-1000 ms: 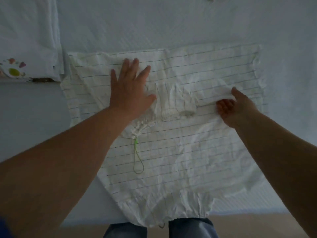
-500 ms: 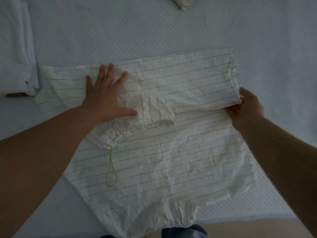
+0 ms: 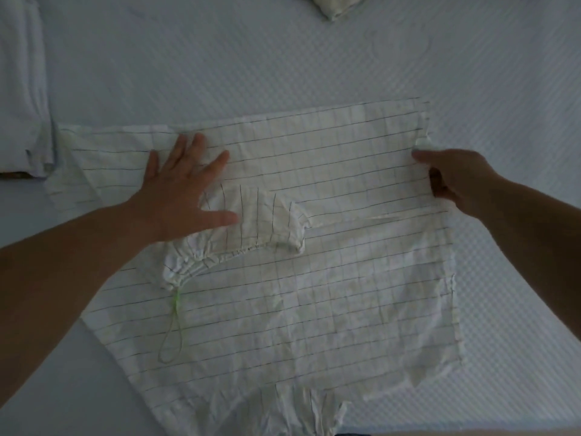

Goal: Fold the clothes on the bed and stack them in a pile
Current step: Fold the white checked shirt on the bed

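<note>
A white garment with thin dark grid lines [image 3: 314,278] lies spread on the bed, its far part folded toward me. A gathered sleeve cuff [image 3: 251,228] with a green drawstring loop [image 3: 173,328] lies on top of it. My left hand [image 3: 185,190] presses flat on the garment's left part, fingers spread, thumb touching the sleeve. My right hand [image 3: 452,177] grips the folded flap's right edge, fingers curled under the cloth.
A pale blue textured bedspread [image 3: 283,58] covers the bed. Folded white clothes [image 3: 22,89] lie at the far left, touching the garment's corner. A crumpled pale item [image 3: 339,4] shows at the top edge. The bed's near edge runs along the bottom.
My right hand slid from the garment's middle out to its right edge and took hold of the flap. My left hand stayed pressed in place. The view shifted and the flap lies flatter.
</note>
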